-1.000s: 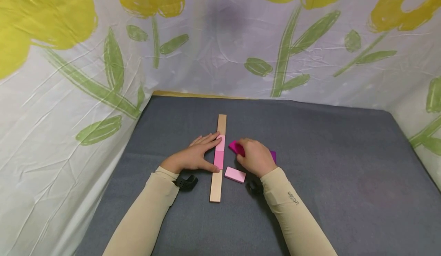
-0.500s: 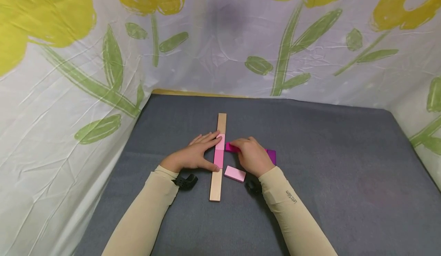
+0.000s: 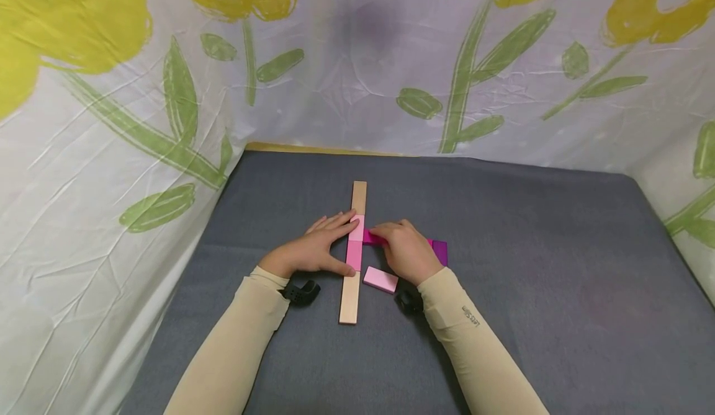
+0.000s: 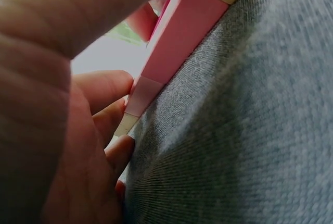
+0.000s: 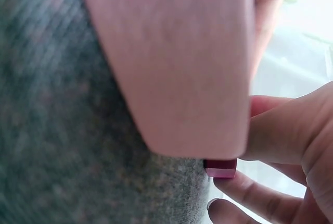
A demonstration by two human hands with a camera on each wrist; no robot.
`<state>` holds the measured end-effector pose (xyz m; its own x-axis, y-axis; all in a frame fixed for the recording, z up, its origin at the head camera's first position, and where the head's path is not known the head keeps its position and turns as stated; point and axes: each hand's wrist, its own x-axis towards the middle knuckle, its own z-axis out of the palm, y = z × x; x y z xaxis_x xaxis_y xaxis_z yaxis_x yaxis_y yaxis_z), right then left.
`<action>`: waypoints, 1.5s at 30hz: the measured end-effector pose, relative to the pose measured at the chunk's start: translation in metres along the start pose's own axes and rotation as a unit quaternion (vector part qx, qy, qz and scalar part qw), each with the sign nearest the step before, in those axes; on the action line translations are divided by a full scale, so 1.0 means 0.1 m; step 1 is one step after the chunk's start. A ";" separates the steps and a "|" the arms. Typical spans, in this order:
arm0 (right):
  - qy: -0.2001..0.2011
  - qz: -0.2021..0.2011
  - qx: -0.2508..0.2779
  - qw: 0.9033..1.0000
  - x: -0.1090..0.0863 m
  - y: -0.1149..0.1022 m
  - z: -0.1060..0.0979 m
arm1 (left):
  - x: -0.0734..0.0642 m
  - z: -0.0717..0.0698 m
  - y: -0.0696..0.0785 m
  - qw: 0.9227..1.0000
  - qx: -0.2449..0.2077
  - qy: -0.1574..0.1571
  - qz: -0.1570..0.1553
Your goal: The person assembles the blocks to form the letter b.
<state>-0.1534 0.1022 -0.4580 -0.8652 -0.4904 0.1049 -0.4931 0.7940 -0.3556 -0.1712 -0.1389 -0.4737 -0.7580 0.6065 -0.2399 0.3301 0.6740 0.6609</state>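
A straight row of flat blocks runs away from me: a plain wooden block (image 3: pixel 349 300) nearest, a pink block (image 3: pixel 354 256), a light pink block (image 3: pixel 355 230), then another plain wooden block (image 3: pixel 359 196). My left hand (image 3: pixel 304 255) rests along the row's left side, thumb and fingers spread out and touching the blocks. On the other side my right hand (image 3: pixel 410 250) pinches a magenta block (image 3: pixel 367 237), its left end right at the row beside the light pink block. The palm hides much of the magenta block.
A loose light pink block (image 3: pixel 381 279) lies at an angle between the row and my right wrist, and looms large in the right wrist view. Beyond my right hand a purple block (image 3: pixel 440 252) sits on the grey cloth (image 3: pixel 530 291). A flowered curtain (image 3: pixel 346 80) surrounds the table.
My right hand has turned the magenta block straighter and slid it left to the row. More of the purple block now shows. The left hand keeps its place.
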 end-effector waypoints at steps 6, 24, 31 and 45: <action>-0.002 0.002 0.003 1.000 0.02 -0.01 -0.01 | 0.00 -0.01 -0.01 1.000 0.004 0.004 0.003; -0.012 -0.011 -0.015 1.000 0.03 -0.04 -0.04 | -0.05 -0.02 -0.02 1.000 -0.005 0.013 0.001; 0.013 0.000 -0.012 1.000 -0.06 -0.06 -0.14 | -0.07 -0.01 -0.03 1.000 -0.007 0.018 0.009; -0.020 -0.009 0.009 1.000 -0.37 -0.20 -0.24 | -0.01 0.01 -0.02 1.000 -0.004 0.010 0.013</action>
<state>-0.1131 0.1128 -0.4328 -0.8513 -0.5194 0.0740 -0.5071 0.7785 -0.3698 -0.1702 -0.1401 -0.4756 -0.7599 0.6156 -0.2089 0.3454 0.6545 0.6725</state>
